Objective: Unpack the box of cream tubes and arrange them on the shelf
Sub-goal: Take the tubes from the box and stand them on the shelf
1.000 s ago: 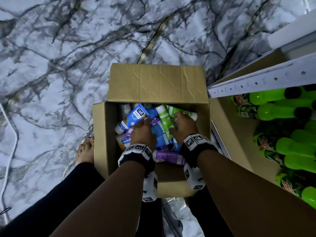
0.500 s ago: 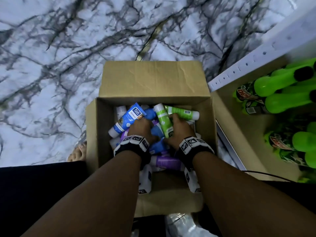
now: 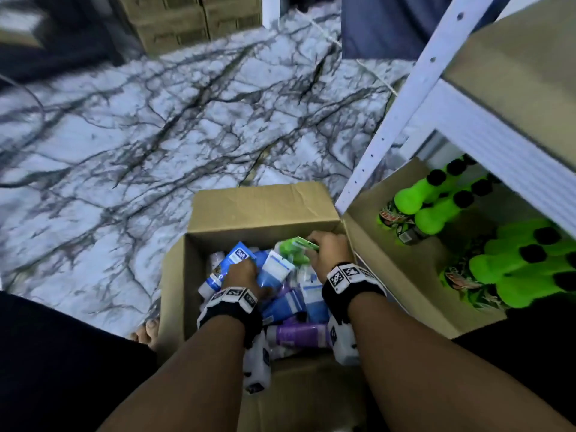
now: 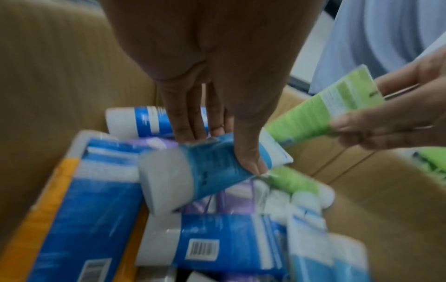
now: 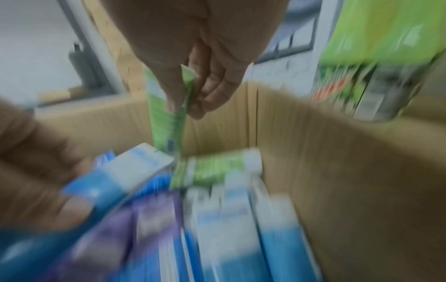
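Observation:
An open cardboard box [image 3: 261, 210] on the floor holds several blue, purple and green cream tubes. My left hand [image 3: 241, 274] grips a blue tube with a white cap [image 4: 205, 171] between thumb and fingers, lifted above the pile. My right hand [image 3: 327, 251] pinches a green tube [image 4: 323, 110] by its flat end near the box's far right corner; the same green tube [image 5: 169, 122] hangs cap-down in the right wrist view. More blue tubes [image 4: 224, 240] and a purple tube [image 3: 299, 335] lie loose in the box. The shelf [image 3: 498, 132] stands just right of the box.
The low shelf board [image 3: 402, 266] carries several green soda bottles [image 3: 511, 269] lying on their sides. A white perforated upright [image 3: 402, 110] rises beside the box. Marble-patterned floor [image 3: 156, 135] spreads to the left; stacked cartons [image 3: 193, 20] stand far back. My bare foot [image 3: 148, 330] is left of the box.
The head view has swung up and right, showing more of the shelf. My right hand has moved to the box's far right corner with the green tube; my left hand has lifted a blue tube.

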The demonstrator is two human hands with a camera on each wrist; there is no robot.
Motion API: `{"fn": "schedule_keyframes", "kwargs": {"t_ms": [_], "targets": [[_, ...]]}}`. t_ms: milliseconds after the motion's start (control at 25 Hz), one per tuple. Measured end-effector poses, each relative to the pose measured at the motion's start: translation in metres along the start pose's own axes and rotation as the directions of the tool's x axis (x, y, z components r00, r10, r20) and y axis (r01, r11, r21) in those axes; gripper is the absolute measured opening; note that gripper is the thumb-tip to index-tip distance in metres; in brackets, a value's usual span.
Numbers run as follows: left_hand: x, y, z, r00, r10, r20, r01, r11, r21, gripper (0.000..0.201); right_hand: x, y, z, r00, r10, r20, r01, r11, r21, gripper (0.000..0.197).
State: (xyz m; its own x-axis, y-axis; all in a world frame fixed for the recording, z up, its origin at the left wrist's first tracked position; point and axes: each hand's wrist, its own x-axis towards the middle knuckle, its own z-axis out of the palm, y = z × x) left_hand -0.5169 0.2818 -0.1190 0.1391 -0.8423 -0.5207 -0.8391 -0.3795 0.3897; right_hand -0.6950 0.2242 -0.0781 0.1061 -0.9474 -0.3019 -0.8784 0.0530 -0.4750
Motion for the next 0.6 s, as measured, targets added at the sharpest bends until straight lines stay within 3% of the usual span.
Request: {"fn": "schedule_keyframes", "kwargs": {"t_ms": [120,200,400,600], "targets": [[-0.021,0.014,-0.031,0.99,0.032,-0.138,-0.041,0.997,-0.066,0.045,-0.008,-0.015,-0.05,0.992,-0.051,-0.113,0.051,0.999,-0.007,0.019],[-0.034,0.035,-0.061,0.963,0.111,-0.247,-0.14,0.985,-0.104,0.057,-0.018,-0.023,-0.088,0.976,-0.066,-0.206,0.062,0.998,-0.03,0.019],[-0.078,0.106,-0.14,0.801,0.309,-0.513,-0.473,0.852,-0.226,0.05,-0.053,-0.037,-0.193,0.9,-0.104,-0.423,0.096,0.995,-0.041,0.018],[-0.114,0.179,-0.197,0.666,0.45,-0.595,-0.652,0.74,-0.169,0.05,-0.094,-0.039,-0.273,0.801,-0.124,-0.586,0.165,0.986,0.017,0.016]]}}
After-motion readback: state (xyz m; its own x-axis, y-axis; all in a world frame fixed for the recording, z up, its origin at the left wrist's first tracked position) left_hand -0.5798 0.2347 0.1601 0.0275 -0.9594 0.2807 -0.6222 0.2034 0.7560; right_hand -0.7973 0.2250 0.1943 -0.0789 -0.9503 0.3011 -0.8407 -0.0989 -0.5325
